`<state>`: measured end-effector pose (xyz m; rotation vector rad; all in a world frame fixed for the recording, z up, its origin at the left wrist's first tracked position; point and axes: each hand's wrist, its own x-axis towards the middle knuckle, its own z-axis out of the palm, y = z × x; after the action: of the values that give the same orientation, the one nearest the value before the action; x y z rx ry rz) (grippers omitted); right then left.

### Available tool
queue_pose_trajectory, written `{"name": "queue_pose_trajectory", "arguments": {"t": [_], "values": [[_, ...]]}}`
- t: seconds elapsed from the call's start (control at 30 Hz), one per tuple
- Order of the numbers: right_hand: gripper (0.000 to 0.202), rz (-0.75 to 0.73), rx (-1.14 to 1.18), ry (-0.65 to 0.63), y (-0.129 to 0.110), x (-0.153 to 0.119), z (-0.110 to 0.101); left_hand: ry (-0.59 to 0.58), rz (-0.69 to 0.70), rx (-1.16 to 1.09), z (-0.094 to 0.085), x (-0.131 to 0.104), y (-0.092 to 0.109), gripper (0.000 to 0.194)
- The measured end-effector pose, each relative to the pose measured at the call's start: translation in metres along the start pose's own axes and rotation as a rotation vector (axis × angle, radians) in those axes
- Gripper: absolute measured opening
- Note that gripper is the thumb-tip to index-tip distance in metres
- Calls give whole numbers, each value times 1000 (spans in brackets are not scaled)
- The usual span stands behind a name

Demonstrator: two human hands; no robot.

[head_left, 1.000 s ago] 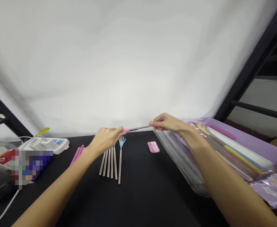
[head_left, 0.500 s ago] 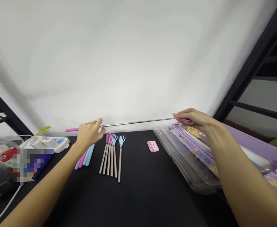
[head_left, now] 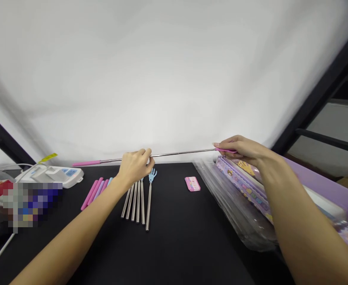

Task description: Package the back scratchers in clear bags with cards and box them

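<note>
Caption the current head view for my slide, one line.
Left hand and right hand hold a long pink-handled rod above a black table.

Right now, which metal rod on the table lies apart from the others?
The rightmost rod, its blue tip clearly visible; the others lie bunched to its left.

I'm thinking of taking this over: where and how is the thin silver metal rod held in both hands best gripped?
Probably by its straight pink cylindrical handle, pinched from the person's left: it is thicker than the silver metal shaft and juts out free past the left hand, while the right hand covers part of the other pink end.
</note>
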<state>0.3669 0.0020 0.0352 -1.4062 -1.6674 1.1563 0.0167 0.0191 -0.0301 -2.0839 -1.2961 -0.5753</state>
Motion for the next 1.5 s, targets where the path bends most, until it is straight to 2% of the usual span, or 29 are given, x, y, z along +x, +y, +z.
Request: {"name": "queue_pose_trajectory", "arguments": {"t": [0.07,0.13,0.2,0.27,0.37,0.5,0.57,0.63,0.7,0.77,0.87,0.93,1.0,1.13,1.27,1.33,1.4,1.43,1.5], "values": [[53,-47,-46,-12,-4,0,7,24,-24,-24,-2,1,9,24],[51,-107,-81,-67,-8,4,24,54,-25,-65,-6,5,27,22],[49,-150,-117,-134,-13,10,43,88,22,-115,-12,11,46,19],[50,-183,-116,-124,-14,15,55,123,87,-155,-18,18,57,16],[50,-175,-100,-49,-11,14,46,131,129,-125,-19,20,43,14],[54,-100,-79,60,-4,4,15,-33,-61,-24,-11,9,4,13],[55,-101,-61,48,-4,4,17,-104,-128,-32,-8,5,-1,14],[52,-128,-51,8,-7,9,32,-109,-120,-67,-9,4,4,14],[50,-146,-88,-45,-10,15,48,-84,-67,-110,-11,4,11,12],[50,-160,-120,-46,-10,19,56,-83,65,-160,-13,4,9,14],[50,-151,-161,-3,-6,18,47,-156,268,-223,-13,-2,-8,25],[51,-150,-183,19,-5,16,40,-202,305,-247,-11,-7,-16,31],[50,-155,-213,0,-7,15,42,-193,315,-262,-11,-8,-14,33],[50,-162,-187,-109,-13,20,68,-101,305,-224,-14,-3,15,39],[54,-9,-22,-176,-12,26,84,-147,239,-195,-18,-1,31,34],[61,84,80,-173,-10,27,78,-203,223,-245,-19,0,33,29],[70,150,140,-86,-9,26,65,-250,201,-315,-20,2,34,26],[70,179,97,-24,-8,24,57,-269,185,-348,-21,4,36,24],[58,235,-122,82,-5,21,40,-295,165,-409,-20,5,41,22]]}}
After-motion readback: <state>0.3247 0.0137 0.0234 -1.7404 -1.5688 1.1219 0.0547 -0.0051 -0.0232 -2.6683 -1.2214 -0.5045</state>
